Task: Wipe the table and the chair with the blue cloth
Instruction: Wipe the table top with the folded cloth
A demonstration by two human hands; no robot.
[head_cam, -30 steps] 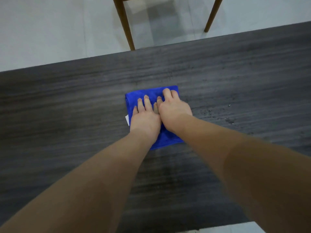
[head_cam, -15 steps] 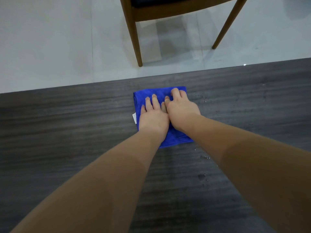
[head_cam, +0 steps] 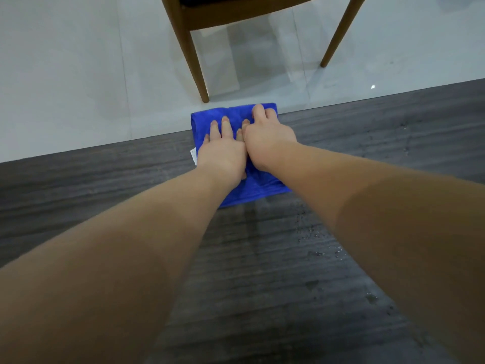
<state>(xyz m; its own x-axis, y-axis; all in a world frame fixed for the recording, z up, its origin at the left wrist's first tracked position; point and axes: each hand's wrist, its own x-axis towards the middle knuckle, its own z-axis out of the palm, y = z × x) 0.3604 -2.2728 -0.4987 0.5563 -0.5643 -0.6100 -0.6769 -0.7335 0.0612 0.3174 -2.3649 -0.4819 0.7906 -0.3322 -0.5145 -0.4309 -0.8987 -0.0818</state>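
A: Our left hand [head_cam: 223, 153] and right hand [head_cam: 267, 137] lie flat, fingers straight, pressing the cloth [head_cam: 236, 116] at the table's [head_cam: 105, 185] far edge, centre of frame.

B: So we're mid-table, we'd judge; droplets [head_cam: 315, 240] remain lower right, and the chair [head_cam: 194, 61] at the top looks untouched.

A: Folded plush microfibre on dark, streaky woodgrain; the chair's legs are tapered wood.

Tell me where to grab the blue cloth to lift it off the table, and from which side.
Pinch the blue cloth at its near edge, coming from the person's side. It lies folded flat, its far edge overhanging the table, and both the left hand and right hand press flat on its middle, so only the near strip lies bare.
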